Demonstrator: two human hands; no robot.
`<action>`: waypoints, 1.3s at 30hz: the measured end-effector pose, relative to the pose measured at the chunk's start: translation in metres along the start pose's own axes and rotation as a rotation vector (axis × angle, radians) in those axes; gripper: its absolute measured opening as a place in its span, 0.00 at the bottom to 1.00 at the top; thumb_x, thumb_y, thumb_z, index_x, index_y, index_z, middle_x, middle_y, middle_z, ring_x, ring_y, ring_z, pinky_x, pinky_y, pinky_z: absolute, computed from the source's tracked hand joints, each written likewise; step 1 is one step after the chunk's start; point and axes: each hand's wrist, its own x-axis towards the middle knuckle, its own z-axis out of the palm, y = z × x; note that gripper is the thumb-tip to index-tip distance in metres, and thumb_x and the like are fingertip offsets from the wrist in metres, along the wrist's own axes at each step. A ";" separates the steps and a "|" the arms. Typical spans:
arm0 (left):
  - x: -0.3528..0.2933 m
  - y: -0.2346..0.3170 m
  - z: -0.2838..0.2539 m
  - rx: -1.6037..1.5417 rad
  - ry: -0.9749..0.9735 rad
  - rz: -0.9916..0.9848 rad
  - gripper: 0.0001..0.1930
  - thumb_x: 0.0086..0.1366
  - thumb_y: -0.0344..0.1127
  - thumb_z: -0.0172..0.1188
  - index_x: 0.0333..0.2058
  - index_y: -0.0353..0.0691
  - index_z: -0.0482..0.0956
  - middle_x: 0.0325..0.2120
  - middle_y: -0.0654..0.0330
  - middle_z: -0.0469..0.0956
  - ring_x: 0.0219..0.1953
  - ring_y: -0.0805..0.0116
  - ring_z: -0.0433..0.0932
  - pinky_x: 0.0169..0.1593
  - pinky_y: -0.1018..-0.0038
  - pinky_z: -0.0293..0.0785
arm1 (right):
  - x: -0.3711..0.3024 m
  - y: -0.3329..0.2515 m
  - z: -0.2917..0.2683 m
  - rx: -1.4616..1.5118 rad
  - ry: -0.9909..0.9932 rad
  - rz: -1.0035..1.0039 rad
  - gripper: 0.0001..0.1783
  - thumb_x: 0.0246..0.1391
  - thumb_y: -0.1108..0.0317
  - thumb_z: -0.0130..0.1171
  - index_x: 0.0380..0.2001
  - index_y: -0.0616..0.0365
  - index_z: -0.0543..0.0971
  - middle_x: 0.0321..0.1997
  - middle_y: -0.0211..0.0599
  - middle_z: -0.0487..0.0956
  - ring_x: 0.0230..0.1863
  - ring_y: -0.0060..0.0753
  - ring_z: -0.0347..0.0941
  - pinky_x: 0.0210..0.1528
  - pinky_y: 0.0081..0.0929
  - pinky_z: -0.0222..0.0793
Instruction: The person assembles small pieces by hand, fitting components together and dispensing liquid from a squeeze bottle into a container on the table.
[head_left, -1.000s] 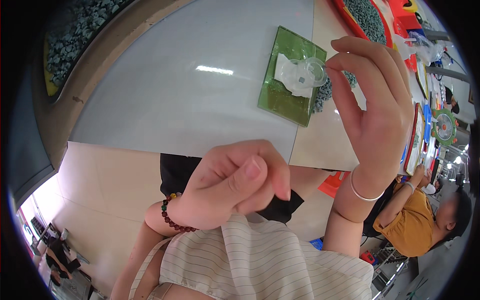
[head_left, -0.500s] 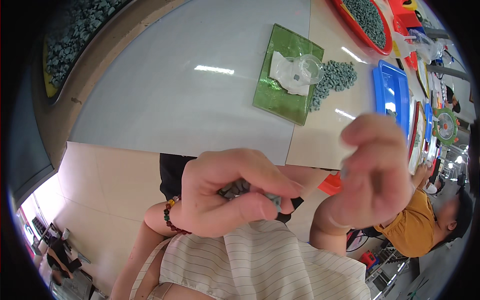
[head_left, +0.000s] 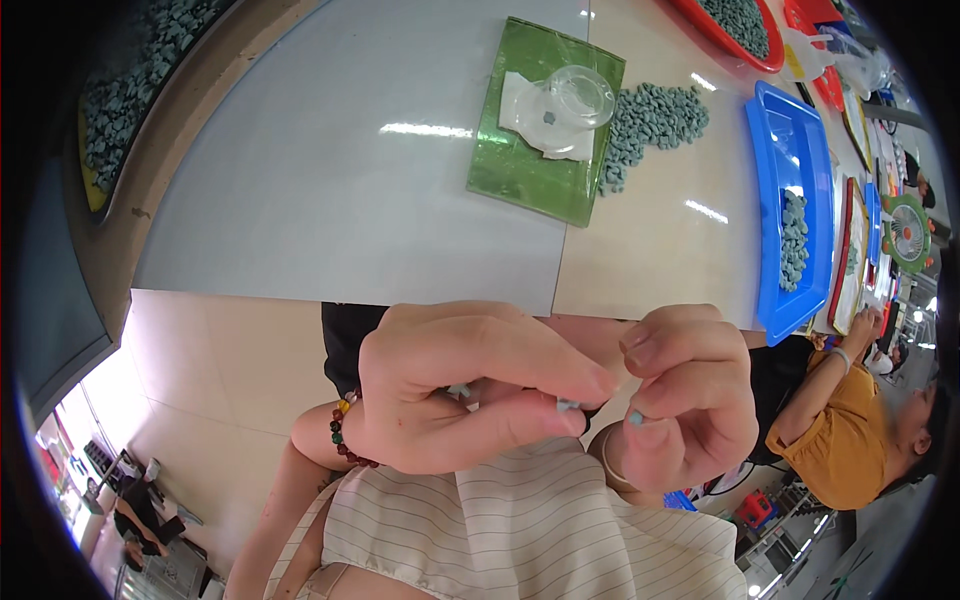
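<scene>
My left hand (head_left: pixel 470 370) is closed in front of my lap, pinching a small blue-green stone (head_left: pixel 567 405) between thumb and forefinger. Another bit of green stone (head_left: pixel 460 391) shows inside its curled palm. Close by on the right, my right hand (head_left: pixel 705 390) is closed too, with a tiny blue-green stone (head_left: pixel 636 417) at its thumb tip. The hands are slightly apart. On the table beyond lies a green glass-like plate (head_left: pixel 530 195) with a white pad (head_left: pixel 516 105) and a clear round dish (head_left: pixel 583 95). A heap of green stones (head_left: pixel 655 120) sits beside the plate.
A blue tray (head_left: pixel 768 200) holding some stones (head_left: pixel 793 245) stands on the right. Behind it is a red basin (head_left: pixel 770 50) of stones. A dark container of stones (head_left: pixel 140 110) is at the far left. A co-worker in a mustard top (head_left: pixel 830 430) sits at right.
My right hand has come down and left, close to my left fingertips. The stones seen in my left palm are now mostly hidden, and the view has shifted slightly.
</scene>
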 end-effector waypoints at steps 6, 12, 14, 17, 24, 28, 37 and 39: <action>-0.007 0.008 0.008 0.047 0.154 -0.171 0.10 0.45 0.23 0.65 0.29 0.34 0.78 0.21 0.61 0.78 0.17 0.79 0.72 0.21 0.85 0.64 | 0.004 0.000 0.008 -0.264 0.087 -0.112 0.13 0.26 0.83 0.61 0.22 0.62 0.75 0.27 0.41 0.75 0.25 0.35 0.71 0.26 0.24 0.68; -0.008 -0.003 0.012 0.045 0.185 -0.087 0.11 0.41 0.26 0.69 0.27 0.34 0.78 0.20 0.61 0.78 0.14 0.80 0.70 0.19 0.86 0.62 | 0.005 -0.001 0.006 -0.348 0.048 -0.164 0.14 0.23 0.84 0.62 0.22 0.62 0.75 0.25 0.40 0.75 0.23 0.33 0.71 0.23 0.23 0.66; -0.008 -0.004 0.012 0.050 0.225 -0.033 0.12 0.41 0.26 0.69 0.26 0.35 0.78 0.19 0.63 0.78 0.14 0.80 0.69 0.18 0.86 0.61 | 0.004 0.003 0.005 -0.360 0.042 -0.234 0.14 0.23 0.83 0.61 0.23 0.63 0.76 0.26 0.40 0.75 0.23 0.33 0.71 0.22 0.23 0.65; -0.006 -0.001 0.008 0.099 0.186 -0.087 0.11 0.41 0.26 0.69 0.26 0.36 0.79 0.19 0.64 0.78 0.14 0.79 0.68 0.17 0.86 0.60 | 0.004 -0.001 0.001 -0.494 -0.002 -0.320 0.15 0.23 0.80 0.63 0.24 0.63 0.76 0.27 0.40 0.76 0.23 0.33 0.71 0.23 0.23 0.65; 0.003 0.006 0.001 0.053 0.011 -0.273 0.09 0.46 0.28 0.67 0.28 0.36 0.77 0.19 0.66 0.77 0.14 0.85 0.63 0.18 0.86 0.57 | 0.014 -0.002 -0.020 -0.504 -0.313 -0.367 0.08 0.34 0.73 0.62 0.22 0.63 0.75 0.27 0.44 0.75 0.22 0.36 0.69 0.22 0.24 0.62; 0.002 0.000 -0.002 -0.093 -0.073 -0.353 0.11 0.48 0.31 0.66 0.29 0.36 0.74 0.21 0.67 0.76 0.14 0.87 0.62 0.20 0.88 0.58 | 0.012 0.007 -0.010 -0.317 -0.179 -0.271 0.11 0.37 0.68 0.63 0.23 0.63 0.75 0.29 0.43 0.74 0.26 0.36 0.69 0.23 0.26 0.63; 0.010 0.005 -0.016 -0.951 0.152 -0.521 0.12 0.62 0.46 0.49 0.30 0.44 0.63 0.21 0.66 0.62 0.19 0.80 0.58 0.22 0.89 0.54 | 0.017 0.009 -0.081 -1.033 0.549 0.058 0.10 0.47 0.74 0.56 0.34 0.65 0.76 0.33 0.36 0.74 0.30 0.22 0.66 0.29 0.15 0.60; 0.012 0.010 -0.011 -0.760 0.312 -0.417 0.08 0.64 0.41 0.46 0.35 0.46 0.60 0.23 0.66 0.60 0.22 0.77 0.59 0.25 0.88 0.56 | 0.021 0.014 -0.098 -1.345 0.398 0.152 0.10 0.48 0.75 0.55 0.36 0.66 0.75 0.34 0.34 0.74 0.30 0.17 0.65 0.28 0.13 0.59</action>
